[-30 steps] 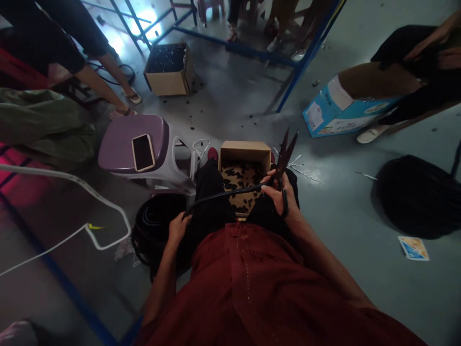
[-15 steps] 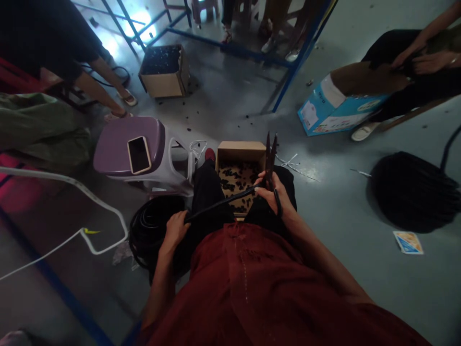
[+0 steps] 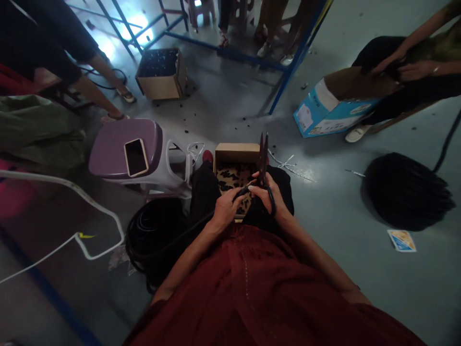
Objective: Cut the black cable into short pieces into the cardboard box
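My left hand (image 3: 226,210) is closed around a black cord (image 3: 242,192) near its end, close to my other hand. The cord runs back under my left forearm toward a black coil (image 3: 153,226) on the floor. In my right hand (image 3: 269,194) is a pair of scissors (image 3: 263,156), blades pointing away from me and slightly apart. The thumb and fingers of that hand also meet at the cord's end. Beneath both hands, between my legs, stands an open cardboard box (image 3: 237,150) with many small black pieces scattered on its bottom.
A phone (image 3: 136,157) lies on a purple-topped stool (image 3: 103,151) to the left. Ahead are a carton of black pieces (image 3: 162,89) and a blue metal frame (image 3: 281,89). At right, a co-worker's hands are over a blue carton (image 3: 324,113); a black bundle (image 3: 403,192) lies nearer.
My left hand has slid along the cord, moving right and forward until close to my right hand. The stretched length between the hands has become short. The scissors stay in my right hand.
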{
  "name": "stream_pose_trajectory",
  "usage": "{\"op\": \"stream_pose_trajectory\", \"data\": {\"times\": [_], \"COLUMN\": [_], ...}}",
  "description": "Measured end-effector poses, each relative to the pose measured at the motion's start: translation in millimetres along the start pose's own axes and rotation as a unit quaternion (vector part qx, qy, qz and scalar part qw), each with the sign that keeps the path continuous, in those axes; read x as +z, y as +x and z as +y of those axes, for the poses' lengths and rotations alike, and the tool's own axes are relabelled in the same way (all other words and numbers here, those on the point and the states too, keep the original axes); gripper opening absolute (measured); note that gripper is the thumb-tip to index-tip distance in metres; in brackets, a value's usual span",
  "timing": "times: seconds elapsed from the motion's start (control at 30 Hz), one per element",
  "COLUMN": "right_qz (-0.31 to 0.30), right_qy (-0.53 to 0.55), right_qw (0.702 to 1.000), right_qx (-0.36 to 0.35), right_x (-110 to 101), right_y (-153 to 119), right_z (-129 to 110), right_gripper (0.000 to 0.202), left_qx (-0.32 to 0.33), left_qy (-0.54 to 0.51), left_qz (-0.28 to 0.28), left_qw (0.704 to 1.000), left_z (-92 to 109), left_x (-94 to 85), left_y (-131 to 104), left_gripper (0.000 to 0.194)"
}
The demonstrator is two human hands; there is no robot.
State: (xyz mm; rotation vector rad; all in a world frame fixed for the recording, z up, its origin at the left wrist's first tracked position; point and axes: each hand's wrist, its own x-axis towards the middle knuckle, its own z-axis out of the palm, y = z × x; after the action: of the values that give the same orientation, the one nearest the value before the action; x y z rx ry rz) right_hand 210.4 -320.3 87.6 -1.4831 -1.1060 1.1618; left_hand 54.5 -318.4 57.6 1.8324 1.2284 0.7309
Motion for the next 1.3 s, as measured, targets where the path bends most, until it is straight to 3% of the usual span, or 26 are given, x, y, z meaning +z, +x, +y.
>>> {"op": "stream_pose_trajectory", "data": {"times": [0.2, 0.3, 0.43, 0.67, 0.87, 0.97, 1.17, 1.3], "right_qz": [0.047, 0.035, 0.015, 0.0, 0.023, 0.018, 0.023, 0.015], "right_qy": [-0.067, -0.126, -0.173, -0.115, -0.123, -0.099, 0.035, 0.062], "right_qw": [0.995, 0.986, 0.977, 0.99, 0.989, 0.993, 0.997, 0.995], "right_qx": [-0.057, -0.102, -0.123, -0.082, -0.077, -0.054, 0.061, 0.079], "right_x": [8.1, 12.2, 12.7, 13.7, 21.9, 23.1, 19.3, 11.9], "right_y": [-5.3, -8.2, -6.5, -4.2, -5.9, -1.5, 0.2, -2.0], "right_z": [13.9, 18.6, 21.0, 21.1, 29.9, 36.4, 50.9, 48.8], "right_gripper": [0.034, 0.035, 0.035, 0.034, 0.037, 0.038, 0.039, 0.039], "left_qx": [-0.066, -0.114, -0.141, -0.11, -0.097, -0.102, -0.075, -0.065], "left_qy": [-0.024, -0.059, -0.123, -0.063, -0.026, -0.021, -0.021, -0.018], "left_qz": [0.008, 0.01, -0.038, -0.05, 0.019, -0.007, -0.079, -0.119], "left_qw": [0.997, 0.992, 0.982, 0.991, 0.995, 0.995, 0.994, 0.991], "left_z": [-6.6, -12.1, -17.1, -16.4, -21.2, -25.2, -30.4, -30.0], "left_x": [-0.5, 1.5, -0.2, -10.2, -5.8, -5.5, -0.9, 5.3], "left_y": [4.4, 3.8, 1.4, -0.1, 1.0, 3.3, 3.2, 1.7], "left_gripper": [0.025, 0.024, 0.029, 0.028, 0.025, 0.026, 0.028, 0.029]}}
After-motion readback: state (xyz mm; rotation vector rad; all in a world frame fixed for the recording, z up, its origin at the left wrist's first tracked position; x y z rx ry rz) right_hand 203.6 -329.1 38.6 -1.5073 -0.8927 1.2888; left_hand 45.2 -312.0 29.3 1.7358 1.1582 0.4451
